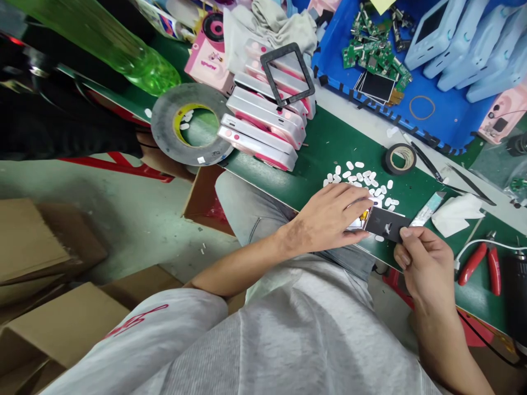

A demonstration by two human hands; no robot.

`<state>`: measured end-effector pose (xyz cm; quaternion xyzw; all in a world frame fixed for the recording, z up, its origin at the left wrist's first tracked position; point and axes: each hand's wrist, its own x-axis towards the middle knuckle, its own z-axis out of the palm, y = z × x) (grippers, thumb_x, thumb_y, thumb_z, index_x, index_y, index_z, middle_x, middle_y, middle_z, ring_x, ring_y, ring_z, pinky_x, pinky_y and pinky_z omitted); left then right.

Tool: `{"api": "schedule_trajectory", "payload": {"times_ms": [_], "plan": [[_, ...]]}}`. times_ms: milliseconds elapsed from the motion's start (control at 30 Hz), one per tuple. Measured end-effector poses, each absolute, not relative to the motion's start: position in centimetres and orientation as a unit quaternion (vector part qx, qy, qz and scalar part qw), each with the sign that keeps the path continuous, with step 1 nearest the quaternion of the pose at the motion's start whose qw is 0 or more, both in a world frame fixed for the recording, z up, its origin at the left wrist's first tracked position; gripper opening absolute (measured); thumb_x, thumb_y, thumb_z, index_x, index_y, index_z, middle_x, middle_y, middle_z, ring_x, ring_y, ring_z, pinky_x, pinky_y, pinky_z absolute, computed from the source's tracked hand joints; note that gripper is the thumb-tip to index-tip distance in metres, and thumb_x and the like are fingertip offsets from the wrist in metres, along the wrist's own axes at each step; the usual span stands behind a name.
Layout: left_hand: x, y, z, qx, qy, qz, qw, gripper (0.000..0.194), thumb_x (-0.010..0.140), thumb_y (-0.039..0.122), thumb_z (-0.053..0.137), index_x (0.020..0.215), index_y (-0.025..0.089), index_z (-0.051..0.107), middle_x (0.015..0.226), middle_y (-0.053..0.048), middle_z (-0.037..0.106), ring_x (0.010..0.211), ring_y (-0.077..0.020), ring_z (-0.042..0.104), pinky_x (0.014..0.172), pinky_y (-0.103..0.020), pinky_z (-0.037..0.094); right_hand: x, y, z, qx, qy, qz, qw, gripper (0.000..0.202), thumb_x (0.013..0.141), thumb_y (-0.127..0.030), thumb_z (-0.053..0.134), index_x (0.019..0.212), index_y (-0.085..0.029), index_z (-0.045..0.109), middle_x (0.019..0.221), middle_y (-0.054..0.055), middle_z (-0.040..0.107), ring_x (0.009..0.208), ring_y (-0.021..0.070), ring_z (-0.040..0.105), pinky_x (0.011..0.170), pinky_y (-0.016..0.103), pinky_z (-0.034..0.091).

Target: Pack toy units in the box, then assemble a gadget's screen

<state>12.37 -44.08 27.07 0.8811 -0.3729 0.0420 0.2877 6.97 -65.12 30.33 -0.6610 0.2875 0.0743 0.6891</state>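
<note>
as left hand (pixel 329 218) half-hides device (pixel 363 217), right (pixel 430 263) pinches panel (pixel 385 223)

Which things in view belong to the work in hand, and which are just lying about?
In hand:
- dark panel, in the right hand
- open device, under the left hand

Apparently lying about:
- pliers
- black tape
- grey tape
- green bottle
- tissue

Unclear: white tabs.
</note>
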Motion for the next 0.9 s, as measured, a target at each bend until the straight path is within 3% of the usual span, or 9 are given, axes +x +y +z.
{"api": "schedule_trajectory", "payload": {"times_ms": [567,900], "plan": [[12.0,-44.2,26.9,0.880,-0.372,0.109,0.275,0.044,0.096,0.045,0.065,0.123,0.012,0.058,0.128,-0.014,0.070,0.112,-0.0292,0.065,0.091,-0.042,0.055,6.8,-65.0,30.1,-0.664,0.288,0.060,0.688,0.040,0.068,-0.046,0.093,0.067,-0.019,0.063,0.043,-0.008,0.041,0.038,0.0053,0.035,0.037,0.018,0.030],[11.1,-44.1,26.1,0.858,-0.360,0.188,0.316,0.029,0.094,0.035,0.067,0.113,0.019,0.054,0.127,-0.014,0.069,0.114,-0.0276,0.064,0.099,-0.046,0.057,6.5,-65.2,29.7,-0.670,0.280,0.052,0.685,0.037,0.073,-0.044,0.090,0.070,-0.019,0.063,0.046,-0.009,0.042,0.040,0.0055,0.038,0.040,0.019,0.033]]}}
